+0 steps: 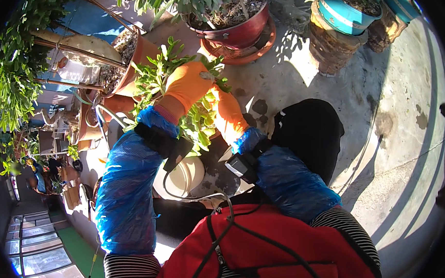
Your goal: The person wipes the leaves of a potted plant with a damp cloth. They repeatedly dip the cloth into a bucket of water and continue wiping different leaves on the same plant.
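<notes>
A bushy green potted plant with fleshy leaves stands in front of me, its pot mostly hidden under the foliage and my arms. My left hand, in an orange glove, is closed at the top of the plant, with a small greyish patch at its fingertips. I cannot tell whether that patch is dirt on the glove or a held piece. My right hand, gloved the same way, comes up close beside it from the right. Its fingers are drawn together among the leaves, and what they pinch is hidden.
A red pot on a saucer stands beyond the plant. Teal pots on stump-like stands are at the far right. Left are a terracotta pot and leaning sticks. A white bucket sits below my arms; a cable crosses near it.
</notes>
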Tool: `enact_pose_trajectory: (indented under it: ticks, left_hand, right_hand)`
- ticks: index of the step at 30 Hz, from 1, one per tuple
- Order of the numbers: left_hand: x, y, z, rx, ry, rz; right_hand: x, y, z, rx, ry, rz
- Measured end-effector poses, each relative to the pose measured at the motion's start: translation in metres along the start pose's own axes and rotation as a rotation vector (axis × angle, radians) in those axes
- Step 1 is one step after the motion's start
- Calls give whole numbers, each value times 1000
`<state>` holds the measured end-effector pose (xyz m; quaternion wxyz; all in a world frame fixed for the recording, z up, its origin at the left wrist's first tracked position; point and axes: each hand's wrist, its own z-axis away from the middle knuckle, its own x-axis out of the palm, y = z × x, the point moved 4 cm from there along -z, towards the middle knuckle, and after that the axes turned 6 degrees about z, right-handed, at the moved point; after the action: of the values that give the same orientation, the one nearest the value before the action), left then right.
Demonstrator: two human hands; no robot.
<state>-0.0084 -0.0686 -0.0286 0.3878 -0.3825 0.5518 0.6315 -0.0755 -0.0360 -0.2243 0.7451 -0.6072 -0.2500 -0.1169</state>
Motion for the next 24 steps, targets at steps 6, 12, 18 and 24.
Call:
enact_pose_trajectory:
  ticks: [6, 12, 18, 24]
  left_hand:
    - [-25, -4, 0, 80, 163, 33]
    - [-18, 7, 5, 66, 155, -98]
    - [5, 14, 19, 194, 3, 129]
    - [-28, -2, 10, 118, 149, 354]
  right_hand:
    - [0, 13, -3, 56, 0, 17]
    - [4, -16, 16, 285, -44, -250]
    - [11, -45, 27, 178, 12, -399]
    - [24, -77, 43, 267, -86, -636]
